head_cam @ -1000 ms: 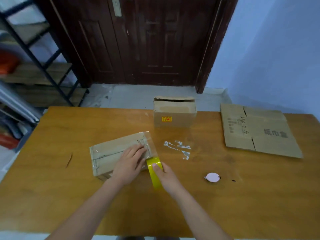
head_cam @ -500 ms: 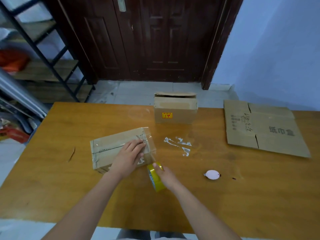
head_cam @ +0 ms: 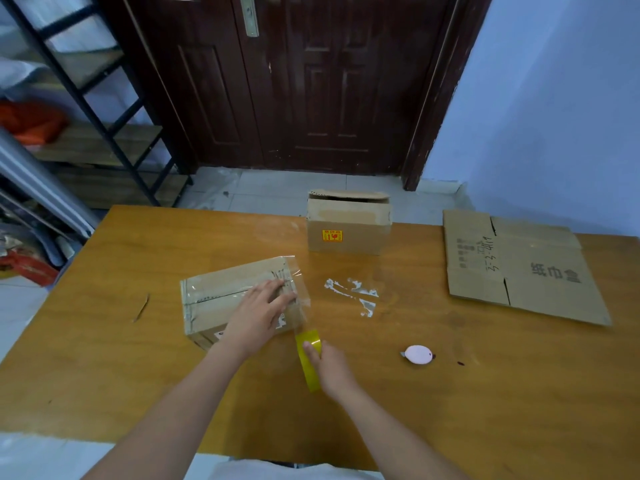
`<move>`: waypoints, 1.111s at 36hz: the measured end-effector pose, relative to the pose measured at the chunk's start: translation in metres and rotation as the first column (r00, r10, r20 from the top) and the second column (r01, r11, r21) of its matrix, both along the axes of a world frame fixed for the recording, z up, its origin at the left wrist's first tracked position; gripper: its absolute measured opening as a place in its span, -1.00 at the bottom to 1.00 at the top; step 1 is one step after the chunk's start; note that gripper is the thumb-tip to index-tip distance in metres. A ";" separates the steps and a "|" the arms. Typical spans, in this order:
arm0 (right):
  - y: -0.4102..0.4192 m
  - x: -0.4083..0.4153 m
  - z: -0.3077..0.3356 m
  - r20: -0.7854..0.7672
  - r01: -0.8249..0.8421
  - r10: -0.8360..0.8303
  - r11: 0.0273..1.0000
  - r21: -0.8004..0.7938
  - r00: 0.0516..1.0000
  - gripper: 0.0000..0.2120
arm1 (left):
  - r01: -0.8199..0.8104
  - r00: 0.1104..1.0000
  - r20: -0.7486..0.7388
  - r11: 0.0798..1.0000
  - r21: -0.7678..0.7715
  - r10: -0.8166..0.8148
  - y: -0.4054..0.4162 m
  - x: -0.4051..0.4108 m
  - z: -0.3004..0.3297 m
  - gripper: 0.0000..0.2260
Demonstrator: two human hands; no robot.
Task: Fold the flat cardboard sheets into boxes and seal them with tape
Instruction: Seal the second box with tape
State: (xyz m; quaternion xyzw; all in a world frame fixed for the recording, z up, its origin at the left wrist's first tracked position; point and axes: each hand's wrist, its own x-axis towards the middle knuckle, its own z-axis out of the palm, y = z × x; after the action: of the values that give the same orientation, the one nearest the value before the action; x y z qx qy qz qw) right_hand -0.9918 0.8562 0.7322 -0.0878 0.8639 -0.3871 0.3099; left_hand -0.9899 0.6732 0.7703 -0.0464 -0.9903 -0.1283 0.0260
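Lying on the wooden table [head_cam: 104,358], from left to right: a folded box [head_cam: 221,296] covered in clear tape, with the left hand [head_cam: 258,315] resting flat on its top, fingers straight and slightly spread, pressing the tape near the box's right end. Just right of the box, the right hand [head_cam: 332,368] grips a yellow tape roll [head_cam: 308,358] held on edge, thumb on its outer face; a clear strip runs from the roll up to the box. Farther right are white residue marks [head_cam: 353,292] and a small pink cutter [head_cam: 419,355]. At the far edge stands a second box [head_cam: 348,225], top flaps partly raised. A flat sheet [head_cam: 519,268] lies at far right.
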 end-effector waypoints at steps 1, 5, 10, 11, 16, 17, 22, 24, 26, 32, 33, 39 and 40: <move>-0.002 -0.001 0.001 0.003 -0.013 0.013 1.000 0.001 1.000 -0.69 | -0.010 1.000 -0.010 0.999 -0.032 0.010 0.003 0.001 0.000 -0.67; -0.001 -0.008 -0.001 0.063 -0.018 0.017 1.000 0.010 0.998 -0.58 | -0.093 0.993 0.056 0.988 -0.126 0.101 0.021 0.005 0.004 -0.62; 0.005 -0.007 -0.006 0.103 -0.005 0.015 0.995 -0.098 0.995 -0.26 | -0.150 0.979 0.100 0.956 -0.253 0.180 0.037 0.013 -0.006 -0.17; 0.006 -0.007 -0.006 0.095 -0.002 0.013 0.993 -0.114 0.995 -0.15 | -0.166 0.972 0.123 0.955 -0.247 0.200 0.040 0.015 -0.007 -0.09; 0.022 -0.009 -0.003 0.090 -0.056 0.068 0.990 -0.130 0.994 0.05 | -0.221 0.960 0.112 0.942 -0.251 0.255 0.044 0.017 -0.014 0.00; 0.027 -0.010 0.002 0.085 -0.049 0.061 0.990 -0.134 0.994 -0.04 | -0.221 0.960 0.111 0.941 -0.257 0.256 0.043 0.016 -0.016 0.01; 0.079 -0.037 -0.003 -0.338 0.189 -0.116 0.963 0.191 0.934 -0.52 | -0.221 0.966 0.078 0.940 -0.260 0.248 0.044 0.016 -0.015 0.01; 0.108 -0.048 -0.009 -0.378 0.209 -0.057 0.903 0.375 0.924 -0.44 | -0.216 0.964 0.098 0.941 -0.261 0.248 0.045 0.016 -0.013 -0.04; 0.136 -0.051 -0.017 -0.298 0.129 0.036 0.846 0.517 0.954 -0.36 | -0.219 0.963 0.097 0.939 -0.264 0.252 0.046 0.016 -0.011 -0.05; 0.173 -0.039 -0.035 -0.223 -0.003 0.159 0.820 0.572 0.962 -0.57 | -0.221 0.969 0.069 0.955 -0.199 0.239 0.046 0.016 -0.011 -0.02; 0.173 -0.039 -0.037 -0.242 0.005 0.163 0.820 0.572 0.956 -0.62 | -0.220 0.969 0.068 0.955 -0.198 0.237 0.046 0.016 -0.011 -0.02; 0.149 -0.050 -0.020 -0.220 0.053 0.058 0.883 0.467 0.974 -0.71 | -0.222 0.966 0.082 0.948 -0.229 0.246 0.046 0.016 -0.010 -0.03; 0.142 -0.051 -0.013 -0.222 0.073 0.022 0.909 0.410 0.975 -0.70 | -0.224 0.966 0.079 0.947 -0.230 0.247 0.046 0.016 -0.010 -0.03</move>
State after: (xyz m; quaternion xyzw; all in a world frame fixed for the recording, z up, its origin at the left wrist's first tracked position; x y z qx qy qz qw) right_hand -1.0429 0.9978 0.7188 -0.0512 0.9565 -0.1865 0.2182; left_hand -0.9736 0.7189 0.7602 0.0767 -0.9968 -0.0166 -0.0174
